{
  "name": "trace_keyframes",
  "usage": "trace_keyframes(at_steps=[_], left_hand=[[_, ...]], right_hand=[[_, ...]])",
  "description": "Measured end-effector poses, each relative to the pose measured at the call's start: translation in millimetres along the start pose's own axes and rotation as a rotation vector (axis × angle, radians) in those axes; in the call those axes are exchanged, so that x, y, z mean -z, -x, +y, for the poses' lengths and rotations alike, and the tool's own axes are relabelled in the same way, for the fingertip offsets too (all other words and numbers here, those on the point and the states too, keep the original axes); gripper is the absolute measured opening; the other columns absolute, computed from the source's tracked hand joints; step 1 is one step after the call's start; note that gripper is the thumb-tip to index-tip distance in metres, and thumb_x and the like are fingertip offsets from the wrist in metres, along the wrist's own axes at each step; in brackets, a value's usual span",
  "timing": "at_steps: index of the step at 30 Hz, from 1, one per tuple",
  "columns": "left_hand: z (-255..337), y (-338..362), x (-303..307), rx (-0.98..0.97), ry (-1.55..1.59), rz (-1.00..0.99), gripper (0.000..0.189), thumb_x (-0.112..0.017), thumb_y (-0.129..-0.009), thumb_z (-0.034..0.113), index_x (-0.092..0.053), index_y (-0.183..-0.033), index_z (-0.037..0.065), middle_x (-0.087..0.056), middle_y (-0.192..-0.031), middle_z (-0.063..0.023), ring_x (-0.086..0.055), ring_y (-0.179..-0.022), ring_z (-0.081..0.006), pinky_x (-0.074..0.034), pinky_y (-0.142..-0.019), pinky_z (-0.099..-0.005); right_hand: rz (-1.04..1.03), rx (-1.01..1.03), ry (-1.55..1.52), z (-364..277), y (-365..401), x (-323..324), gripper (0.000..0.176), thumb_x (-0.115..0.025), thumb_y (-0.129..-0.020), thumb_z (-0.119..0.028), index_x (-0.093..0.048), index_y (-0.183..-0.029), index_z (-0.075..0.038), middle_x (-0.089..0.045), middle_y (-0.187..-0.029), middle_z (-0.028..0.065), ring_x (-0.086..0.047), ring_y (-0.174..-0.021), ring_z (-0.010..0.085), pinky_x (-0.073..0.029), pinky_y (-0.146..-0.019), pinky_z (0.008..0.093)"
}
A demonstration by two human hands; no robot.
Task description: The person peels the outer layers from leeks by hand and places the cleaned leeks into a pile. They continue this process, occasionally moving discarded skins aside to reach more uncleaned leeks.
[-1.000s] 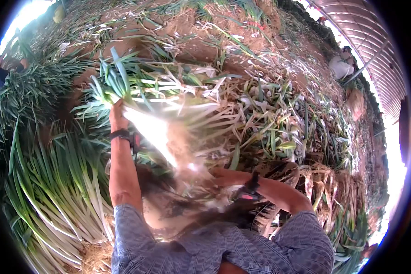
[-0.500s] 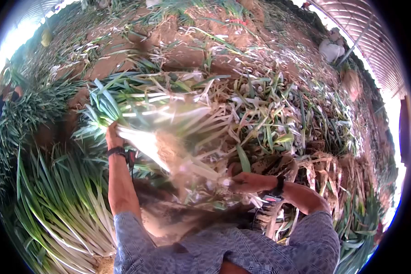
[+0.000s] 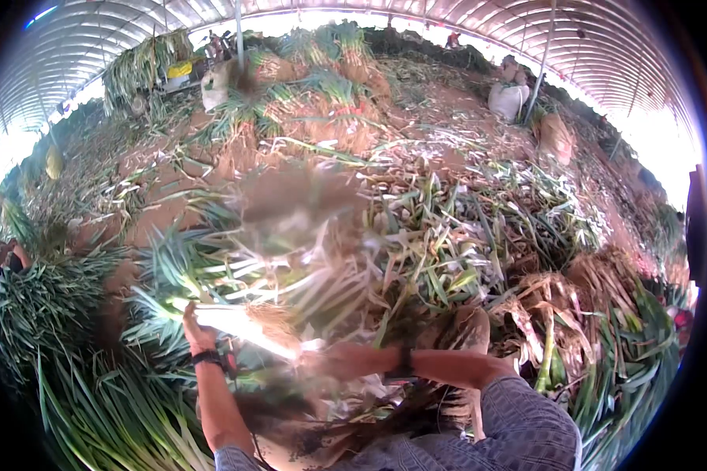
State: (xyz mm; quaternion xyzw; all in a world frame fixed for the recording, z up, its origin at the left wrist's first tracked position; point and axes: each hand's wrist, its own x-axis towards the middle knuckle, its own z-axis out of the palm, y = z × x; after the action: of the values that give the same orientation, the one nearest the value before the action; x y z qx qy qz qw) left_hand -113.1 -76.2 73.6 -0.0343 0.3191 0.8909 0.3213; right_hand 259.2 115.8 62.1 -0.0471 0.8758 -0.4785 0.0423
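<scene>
My left hand [image 3: 196,326] is closed around a bunch of long green onions [image 3: 232,320]. Their pale stalks point right in bright glare, and the shaggy brown roots [image 3: 271,326] are at that end. Close to the root end is my right hand [image 3: 339,361], smeared by motion. Its fingers cannot be made out, nor whether it touches the bunch. More green onions [image 3: 291,282] with white stalks lie just beyond both hands, partly behind a blurred patch.
A heap of stripped leaves [image 3: 448,251] spreads to the right. Rooted, untrimmed onions [image 3: 558,314] lie near my right arm, and long onions [image 3: 118,416] at lower left. White sacks [image 3: 508,100] and tied bundles [image 3: 338,86] stand farther back. Another person's arm [image 3: 16,259] shows at far left.
The view has tipped up, showing more of the roof and background. My right hand has moved left, nearer the bunch's root end. My left hand still grips the bunch.
</scene>
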Motion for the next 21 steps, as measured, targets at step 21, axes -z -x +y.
trace_keyframes(at_steps=[21], left_hand=[[-172.2,-20.4,85.5,-0.251,-0.494,-0.085,0.025,-0.058,-0.096,0.028,-0.063,-0.11,0.007,-0.056,-0.093,-0.0011,-0.054,-0.087,-0.0155,-0.049,-0.078,-0.0339]], right_hand=[[-0.263,0.017,-0.147,-4.6,-13.0,13.7,0.07,-0.067,-0.089,-0.029,-0.039,-0.146,-0.002,-0.049,-0.142,0.0164,-0.059,-0.114,0.0203,-0.057,-0.09,0.0356]])
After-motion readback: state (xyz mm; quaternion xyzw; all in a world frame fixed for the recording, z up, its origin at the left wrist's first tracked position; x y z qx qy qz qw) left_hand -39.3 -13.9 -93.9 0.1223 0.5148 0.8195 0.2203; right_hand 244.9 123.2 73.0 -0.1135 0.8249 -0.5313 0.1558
